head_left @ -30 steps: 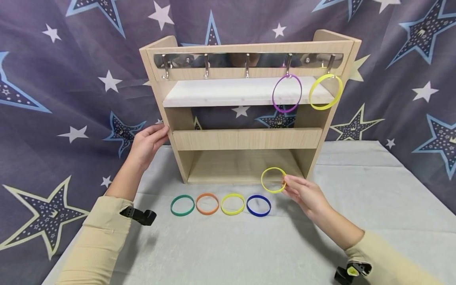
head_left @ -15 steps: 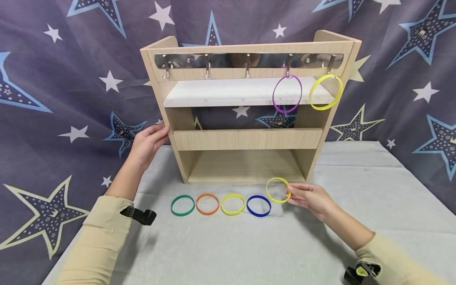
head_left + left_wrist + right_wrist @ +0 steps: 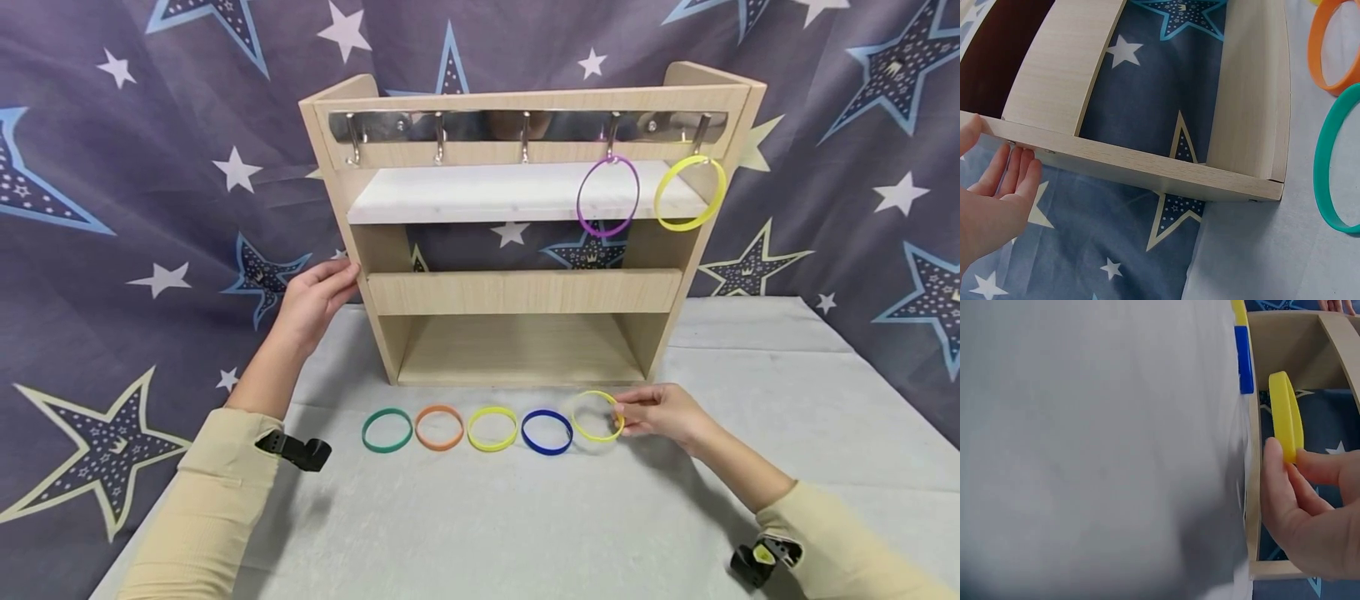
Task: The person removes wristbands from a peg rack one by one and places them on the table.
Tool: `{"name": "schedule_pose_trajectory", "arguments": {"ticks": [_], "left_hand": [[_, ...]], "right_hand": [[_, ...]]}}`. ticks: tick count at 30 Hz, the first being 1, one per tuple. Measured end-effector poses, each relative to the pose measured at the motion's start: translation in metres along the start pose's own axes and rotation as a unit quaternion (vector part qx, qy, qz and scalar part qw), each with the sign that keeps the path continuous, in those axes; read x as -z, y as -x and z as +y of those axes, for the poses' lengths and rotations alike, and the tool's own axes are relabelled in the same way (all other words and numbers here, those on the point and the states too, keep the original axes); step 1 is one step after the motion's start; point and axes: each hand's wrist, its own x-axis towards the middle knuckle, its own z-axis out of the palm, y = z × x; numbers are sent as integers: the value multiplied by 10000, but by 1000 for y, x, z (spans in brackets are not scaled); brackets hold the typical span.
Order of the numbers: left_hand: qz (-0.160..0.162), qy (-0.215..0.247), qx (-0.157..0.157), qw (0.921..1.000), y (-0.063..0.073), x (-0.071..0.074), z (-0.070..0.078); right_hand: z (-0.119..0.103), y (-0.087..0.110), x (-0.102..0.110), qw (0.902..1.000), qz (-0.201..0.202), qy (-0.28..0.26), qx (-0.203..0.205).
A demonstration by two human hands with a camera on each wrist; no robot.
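Right hand (image 3: 660,414) now farther right than a second ago, thumb and fingers pinching yellow ring (image 3: 1286,419) right of blue ring (image 3: 547,451). Left hand (image 3: 313,304) unmoved, thumb and fingers gripping rack's (image 3: 525,292) left edge.

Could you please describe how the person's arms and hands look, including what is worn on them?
Both arms wear long beige sleeves, the left sleeve and the right sleeve. At each cuff sits a black device, left and right; the right one shows a yellow-green spot. The left hand and right hand wear no gloves.
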Motion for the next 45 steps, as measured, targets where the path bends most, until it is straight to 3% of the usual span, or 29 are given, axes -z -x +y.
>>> {"name": "schedule_pose_trajectory", "arguments": {"ticks": [9,22,38,45], "left_hand": [[-10,-30,-70,10000,-2,1,-2],[9,-17,20,10000,0,0,0],[46,-36,9,10000,0,-2,1],[46,-81,17,10000,1,-2,2]], "right_hand": [[2,-1,0,9922,9,1160,-455],[-5,3,1,9747,208,2209,-271],[-28,5,11,9675,208,2516,160],[-44,6,13,9704,289,2342,504]]}}
